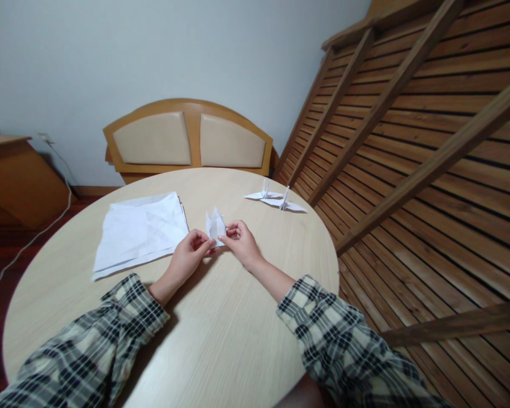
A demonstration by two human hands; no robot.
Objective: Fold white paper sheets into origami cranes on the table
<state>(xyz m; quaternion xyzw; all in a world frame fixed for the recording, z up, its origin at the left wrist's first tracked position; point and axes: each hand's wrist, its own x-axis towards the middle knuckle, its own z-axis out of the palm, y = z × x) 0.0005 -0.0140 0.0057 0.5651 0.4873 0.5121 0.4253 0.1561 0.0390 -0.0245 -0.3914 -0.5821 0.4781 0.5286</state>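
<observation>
Between my two hands is a small piece of folded white paper (215,225), held just over the table with its pointed tips upward. My left hand (191,249) pinches its lower left side between thumb and fingers. On the lower right side, my right hand (243,242) grips it the same way, thumb in front. The fingers behind the paper are partly hidden. To the left of my left hand lies a stack of white paper sheets (142,229) with visible creases. Beyond my right hand stand two folded paper cranes, one nearer (284,204) and one farther (255,196).
All of this is on a round pale wooden table (221,328). A headboard with cream panels (153,139) stands behind it. Wooden slats (408,170) lean along the right side. At the left are a wooden desk (17,181) and a white cable (38,235).
</observation>
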